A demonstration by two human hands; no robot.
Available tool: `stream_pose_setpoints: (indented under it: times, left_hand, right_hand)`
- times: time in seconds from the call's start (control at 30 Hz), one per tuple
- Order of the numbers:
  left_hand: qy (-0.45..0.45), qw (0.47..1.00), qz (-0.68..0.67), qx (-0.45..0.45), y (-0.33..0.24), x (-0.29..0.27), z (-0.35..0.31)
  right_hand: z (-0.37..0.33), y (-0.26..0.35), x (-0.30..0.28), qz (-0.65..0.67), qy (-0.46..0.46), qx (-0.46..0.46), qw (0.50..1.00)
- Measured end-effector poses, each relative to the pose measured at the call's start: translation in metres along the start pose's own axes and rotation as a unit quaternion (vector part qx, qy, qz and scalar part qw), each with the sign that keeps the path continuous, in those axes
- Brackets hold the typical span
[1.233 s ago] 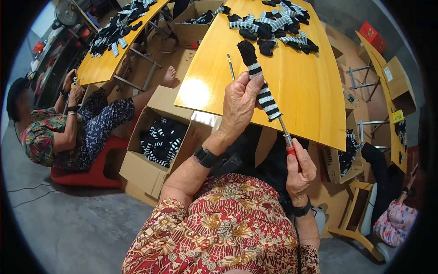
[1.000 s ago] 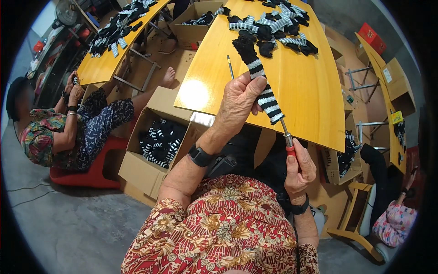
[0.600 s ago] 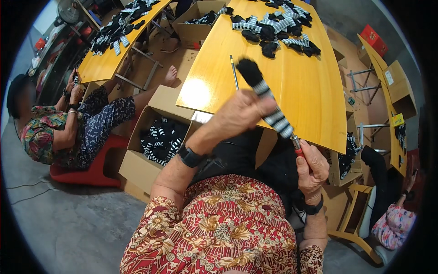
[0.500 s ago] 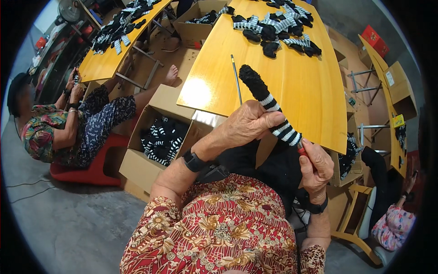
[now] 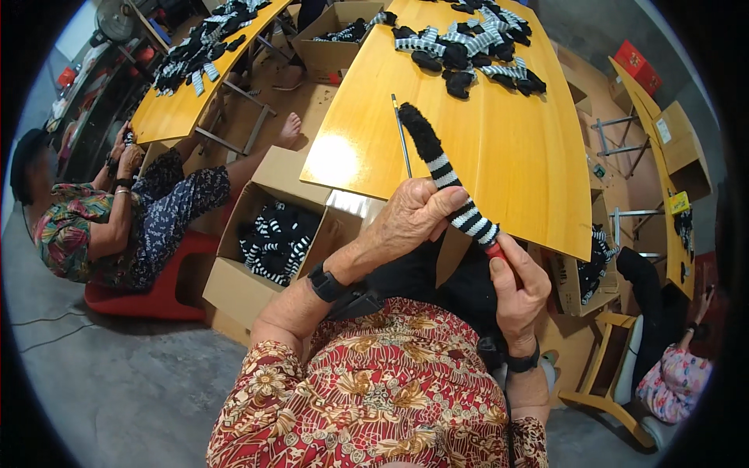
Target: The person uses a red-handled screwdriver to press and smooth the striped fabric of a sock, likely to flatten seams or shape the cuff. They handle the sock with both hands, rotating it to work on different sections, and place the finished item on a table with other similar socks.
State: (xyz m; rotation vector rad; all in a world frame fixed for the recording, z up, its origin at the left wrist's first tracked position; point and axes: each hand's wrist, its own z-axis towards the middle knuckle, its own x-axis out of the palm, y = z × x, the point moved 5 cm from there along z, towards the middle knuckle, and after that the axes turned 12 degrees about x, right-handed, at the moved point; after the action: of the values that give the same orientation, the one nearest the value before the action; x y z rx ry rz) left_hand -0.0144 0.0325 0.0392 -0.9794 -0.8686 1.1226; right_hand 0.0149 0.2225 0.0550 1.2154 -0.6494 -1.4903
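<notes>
Watching from afar through the head camera, I see the left hand closed in a pinch on the striped knit piece, thumb laid over the bands and fingers curled beneath, while the right hand is closed on a red handle that meets the piece's near end. The piece runs slantwise, its dark tip beyond the left hand and its striped end reaching toward the right thumb; I judge that the left hand grips mid-length to keep the soft tube straight, and that the right holds the handle close to the knit so both stay in line. (Whatever extends from the handle past the knit edge is hidden from me.) Just beyond the left hand a thin dark rod lies on the yellow table, a pale band near its far end. Farther out from both hands sits a heap of similar pieces, probably grouped there to keep them together. To the left of the left hand stands an open cardboard box with striped pieces inside, seemingly set low for easy reach. As for textures, the held piece is fuzzy and black at its rounded tip, ribbed-looking in black and white below; the handle looks smooth and hard, the tabletop glossy, the box stiff and matte.
</notes>
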Motion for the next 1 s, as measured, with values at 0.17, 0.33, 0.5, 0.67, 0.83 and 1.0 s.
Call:
stream_pose_setpoints:
  times: [0.17, 0.33, 0.5, 0.67, 0.83, 1.0]
  left_hand:
    - [-0.194, 0.968, -0.144, 0.063, 0.006, -0.017, 0.001]
    - [-0.179, 0.944, -0.270, 0.070, 0.001, -0.025, 0.015]
    - [-0.208, 0.913, -0.347, 0.056, 0.001, -0.020, 0.018]
    - [-0.195, 0.904, -0.368, 0.097, -0.003, 0.004, 0.026]
    - [-0.193, 0.900, -0.379, 0.099, -0.008, 0.020, 0.032]
    - [-0.277, 0.914, -0.293, 0.052, 0.011, 0.003, 0.031]
  right_hand:
    - [-0.007, -0.038, -0.009, 0.136, 0.044, 0.146, 0.979]
    - [-0.011, -0.042, -0.006, 0.127, 0.073, 0.143, 0.979]
    - [-0.012, -0.041, -0.004, 0.086, 0.091, 0.122, 0.985]
    - [-0.008, -0.058, -0.004, 0.165, 0.096, 0.154, 0.970]
    - [-0.013, -0.045, 0.002, 0.160, 0.043, 0.120, 0.979]
    - [-0.005, -0.009, -0.002, -0.081, -0.005, -0.068, 0.994]
